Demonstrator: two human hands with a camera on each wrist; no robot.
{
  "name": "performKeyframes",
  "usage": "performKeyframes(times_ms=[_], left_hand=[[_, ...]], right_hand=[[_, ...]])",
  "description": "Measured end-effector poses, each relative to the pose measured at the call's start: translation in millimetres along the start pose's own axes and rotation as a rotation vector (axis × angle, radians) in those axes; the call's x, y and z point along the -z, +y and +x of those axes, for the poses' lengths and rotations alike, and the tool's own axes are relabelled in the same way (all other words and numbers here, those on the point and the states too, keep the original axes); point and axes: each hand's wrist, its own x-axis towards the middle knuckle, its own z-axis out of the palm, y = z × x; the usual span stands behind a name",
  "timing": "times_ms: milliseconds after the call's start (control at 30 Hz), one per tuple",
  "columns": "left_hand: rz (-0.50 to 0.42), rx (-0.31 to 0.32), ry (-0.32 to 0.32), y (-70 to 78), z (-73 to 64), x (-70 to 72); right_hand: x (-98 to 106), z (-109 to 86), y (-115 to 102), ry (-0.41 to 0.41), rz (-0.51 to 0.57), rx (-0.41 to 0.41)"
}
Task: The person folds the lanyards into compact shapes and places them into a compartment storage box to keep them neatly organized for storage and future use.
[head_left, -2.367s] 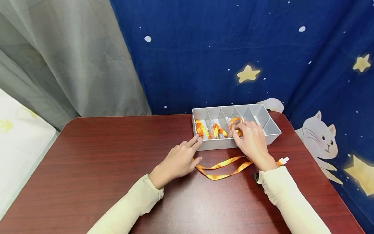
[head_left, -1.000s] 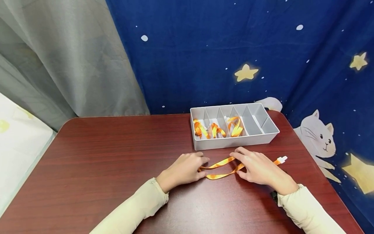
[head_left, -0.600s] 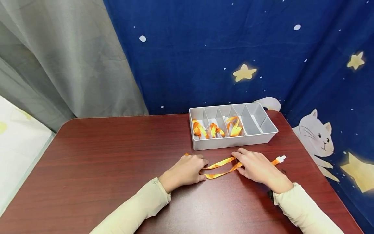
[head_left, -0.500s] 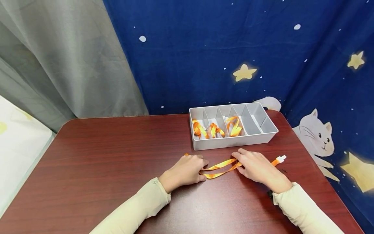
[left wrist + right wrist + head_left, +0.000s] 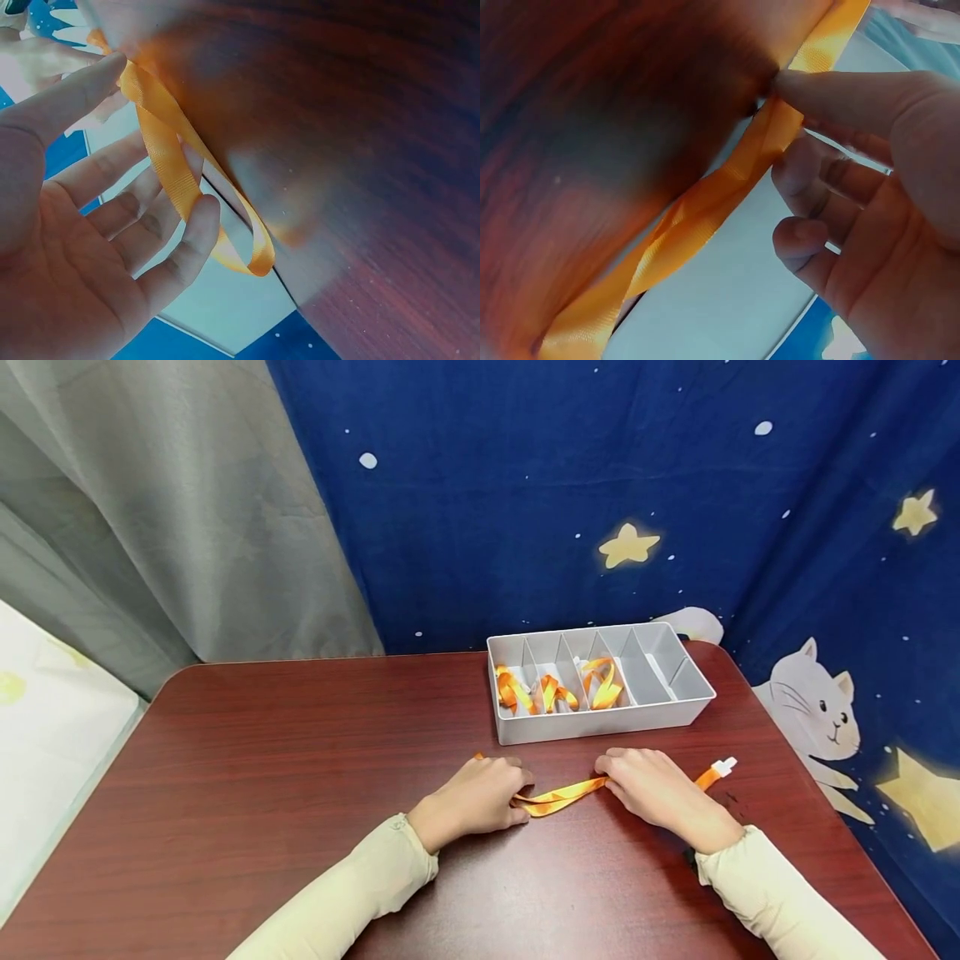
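Note:
An orange lanyard (image 5: pixel 558 798) lies across the table in front of the grey box, its two strands close together between my hands. My left hand (image 5: pixel 472 802) pinches it near its looped end; in the left wrist view the loop (image 5: pixel 259 247) of the lanyard passes by the other fingers. My right hand (image 5: pixel 654 787) pinches both strands, with the thumb (image 5: pixel 847 94) on the ribbon in the right wrist view. Beyond that hand, a white buckle (image 5: pixel 723 767) shows at the lanyard's right end. Part of the ribbon is hidden under the palms.
Behind the hands stands a grey divided box (image 5: pixel 600 723). Its three left compartments hold folded orange lanyards (image 5: pixel 515 692). A brown wooden table (image 5: pixel 300 735) spreads left and forward, with a blue curtain (image 5: pixel 480 510) behind its far edge.
My right hand came out of the box, leaving a folded lanyard in the third compartment, and took hold of the one on the table. Its two strands have since drawn together between my hands.

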Motion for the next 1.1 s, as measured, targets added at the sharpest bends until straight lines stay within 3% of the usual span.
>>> performKeyframes(times_ms=[267,533,633,867,1100], left_hand=[[-0.014,0.007,0.003,1.6,-1.0,2.2],[-0.093,0.011,0.025,1.2,0.4,3.8],[-0.201,-0.005,0.043,-0.2,1.8,4.3],[-0.598,-0.052,0.05,-2.8,6.2,12.3],[-0.746,-0.03,0.053,-1.3,6.1,17.2]], right_hand=[[5.7,2.7,-7.2,0.086,0.006,0.053],[15.3,9.9,-21.7,0.28,0.065,0.11],[17.1,12.1,-25.1,0.345,0.095,0.126],[22.8,15.8,-27.5,0.444,0.188,0.123],[30.3,20.1,-33.2,0.508,0.236,0.095]])
